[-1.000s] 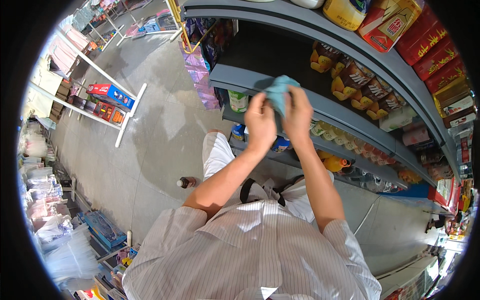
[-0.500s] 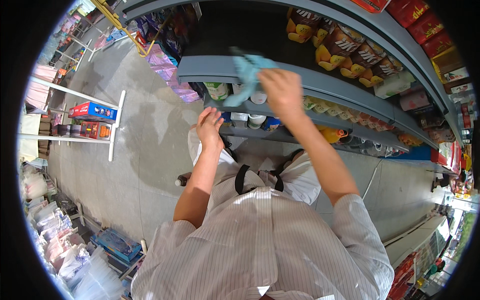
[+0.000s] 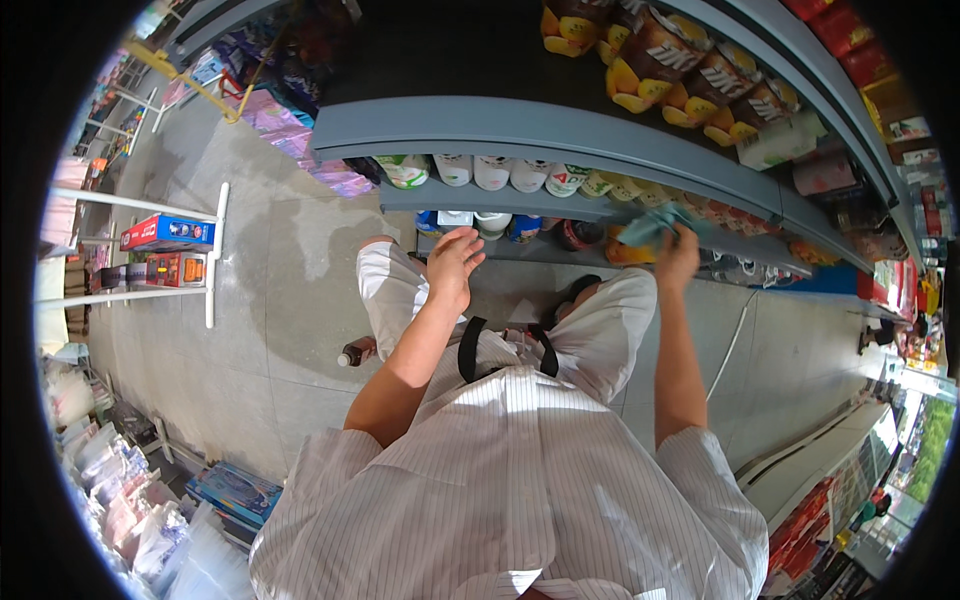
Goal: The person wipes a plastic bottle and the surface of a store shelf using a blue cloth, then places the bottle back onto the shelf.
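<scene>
A light teal cloth (image 3: 650, 226) is gripped in my right hand (image 3: 679, 260), held out to the right in front of the lower shelves. The cloth hangs to the left of the fingers and covers part of the goods behind it. Over my left knee, my left hand (image 3: 454, 268) is raised with bent fingers apart and nothing in it. Just beyond that hand are white and blue containers (image 3: 492, 224) on a low shelf. White bottles (image 3: 492, 172) line the shelf above them.
A grey shelf edge (image 3: 480, 122) runs across in front of me. Brown tubs with yellow fruit pictures (image 3: 660, 50) stand on the dark upper shelf. A dark bottle (image 3: 356, 352) lies on the floor at my left. White racks (image 3: 213, 255) with boxed goods stand further left.
My right hand has moved right, down and off the grey shelf edge, taking the cloth with it. My left hand has shifted slightly right. The view has shifted a little.
</scene>
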Demonstrator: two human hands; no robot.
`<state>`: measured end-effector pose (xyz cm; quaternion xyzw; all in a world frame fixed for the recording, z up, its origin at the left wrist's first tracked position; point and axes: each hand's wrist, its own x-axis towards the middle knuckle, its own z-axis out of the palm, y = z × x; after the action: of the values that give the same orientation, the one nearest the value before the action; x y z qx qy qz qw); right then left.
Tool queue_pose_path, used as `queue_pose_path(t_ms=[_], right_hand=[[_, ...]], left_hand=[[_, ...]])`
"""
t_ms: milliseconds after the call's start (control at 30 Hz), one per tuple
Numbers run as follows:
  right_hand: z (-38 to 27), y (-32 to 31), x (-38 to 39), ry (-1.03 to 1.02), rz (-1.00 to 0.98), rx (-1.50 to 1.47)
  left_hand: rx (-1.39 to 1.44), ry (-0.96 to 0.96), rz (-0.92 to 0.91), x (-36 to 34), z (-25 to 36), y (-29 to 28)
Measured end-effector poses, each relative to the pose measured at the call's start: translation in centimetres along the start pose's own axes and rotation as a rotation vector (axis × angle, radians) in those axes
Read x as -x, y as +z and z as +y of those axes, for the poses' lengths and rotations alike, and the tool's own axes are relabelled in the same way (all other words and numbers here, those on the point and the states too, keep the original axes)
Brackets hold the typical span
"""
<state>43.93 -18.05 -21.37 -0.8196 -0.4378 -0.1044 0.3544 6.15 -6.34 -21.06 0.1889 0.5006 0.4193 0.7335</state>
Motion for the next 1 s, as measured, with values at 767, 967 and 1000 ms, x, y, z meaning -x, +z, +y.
queue_pose_path(t_ms=[767, 967, 1000], right_hand=[[-25.0, 16.9, 8.9, -0.360, -0.869, -0.622], [-22.0, 14.2, 10.0, 0.014, -0.977, -0.637], [-21.4, 13.9, 9.9, 0.056, -0.982, -0.616]], left_hand=[[0.205, 0.028, 0.426, -10.5, 1.0, -3.1], [-0.157, 0.585, 0.777, -14.2, 2.3, -7.0], [-0.229, 0.641, 0.831, -14.5, 1.7, -6.4]])
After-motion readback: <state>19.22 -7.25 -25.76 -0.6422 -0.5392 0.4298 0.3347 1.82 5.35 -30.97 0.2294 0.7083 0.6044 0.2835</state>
